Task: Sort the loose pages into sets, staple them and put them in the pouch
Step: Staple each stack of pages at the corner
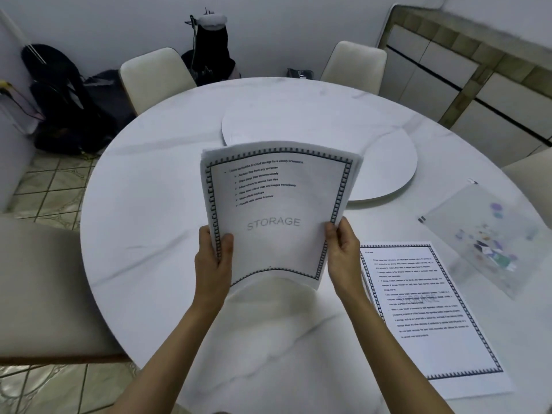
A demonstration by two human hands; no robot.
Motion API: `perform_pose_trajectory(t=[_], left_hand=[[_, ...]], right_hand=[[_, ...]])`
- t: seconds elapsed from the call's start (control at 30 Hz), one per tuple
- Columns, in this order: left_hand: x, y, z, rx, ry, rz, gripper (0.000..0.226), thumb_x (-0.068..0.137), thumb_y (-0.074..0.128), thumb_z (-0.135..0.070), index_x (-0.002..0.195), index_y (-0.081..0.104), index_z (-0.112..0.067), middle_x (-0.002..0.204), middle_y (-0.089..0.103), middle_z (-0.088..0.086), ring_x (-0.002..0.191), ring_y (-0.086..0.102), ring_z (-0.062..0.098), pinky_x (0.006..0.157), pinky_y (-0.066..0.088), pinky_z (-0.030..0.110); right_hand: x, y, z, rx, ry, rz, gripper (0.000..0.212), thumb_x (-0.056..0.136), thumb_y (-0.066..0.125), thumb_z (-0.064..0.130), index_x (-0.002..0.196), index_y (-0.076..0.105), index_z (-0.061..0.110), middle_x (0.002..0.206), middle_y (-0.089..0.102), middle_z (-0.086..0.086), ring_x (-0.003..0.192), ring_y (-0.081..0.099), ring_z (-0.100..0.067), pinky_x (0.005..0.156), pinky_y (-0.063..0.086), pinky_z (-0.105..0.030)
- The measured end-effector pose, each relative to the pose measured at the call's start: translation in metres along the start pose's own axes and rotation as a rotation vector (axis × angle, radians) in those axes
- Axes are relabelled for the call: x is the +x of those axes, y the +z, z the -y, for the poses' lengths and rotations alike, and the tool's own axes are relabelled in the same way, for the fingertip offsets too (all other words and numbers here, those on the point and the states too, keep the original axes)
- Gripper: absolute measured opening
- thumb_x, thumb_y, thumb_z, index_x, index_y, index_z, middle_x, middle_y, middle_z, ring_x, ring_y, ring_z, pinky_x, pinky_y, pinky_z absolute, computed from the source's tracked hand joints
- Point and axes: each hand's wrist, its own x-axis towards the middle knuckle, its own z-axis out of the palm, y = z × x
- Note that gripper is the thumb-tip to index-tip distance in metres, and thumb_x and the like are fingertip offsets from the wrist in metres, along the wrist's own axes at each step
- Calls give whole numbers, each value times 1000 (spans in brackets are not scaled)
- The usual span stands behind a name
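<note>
1. Dark bags [68,109] sit on the floor by the wall, far left.
2. A pale chair [44,279] stands at the left side of the round white table [149,204].
3. The left hand [213,258] pinches the left edge of a stack of pages [277,216]. Its thumb is on the front and its fingers are behind.
4. The stack is held up above the table, in the middle. The top page has a dark border and the word "STORAGE".
5. A flat round disc [298,121] lies on the table behind the stack.
6. The right hand [343,249] pinches the right edge of the stack the same way.
7. More pages [430,318] lie flat on the table, just right of the right hand.
8. The clear pouch [490,237] lies flat on the table, far right, near those pages but not touching them.
</note>
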Motion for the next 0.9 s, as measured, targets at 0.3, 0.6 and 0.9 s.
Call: perform_pose_trajectory(t=[0.3, 0.6, 0.9], left_hand=[[-8, -7, 11, 99, -23, 46, 9, 97, 44, -14, 96, 44, -23, 81, 53, -10, 67, 51, -5, 61, 41, 8], [-22, -10, 33, 135, -285, 201, 13, 98, 43, -20, 89, 47, -30, 87, 56, -15, 77, 54, -1, 59, 41, 10], [20, -13, 49, 148, -334, 126, 23, 99, 42, -24, 94, 50, -3, 83, 54, 2, 76, 48, 16, 69, 40, 30]], right_hand=[[-7, -6, -26, -115, 124, 23, 19, 98, 44, 17, 91, 55, 2, 89, 59, -23, 75, 50, -24, 74, 40, -29], [-8, -22, -52, -465, 337, 95, 35, 97, 42, 13, 64, 32, 17, 60, 35, 4, 56, 30, -9, 52, 24, -25], [-37, -27, -72, -461, 393, 205, 30, 96, 45, 12, 66, 39, 14, 64, 39, 3, 61, 34, -9, 55, 27, -24]])
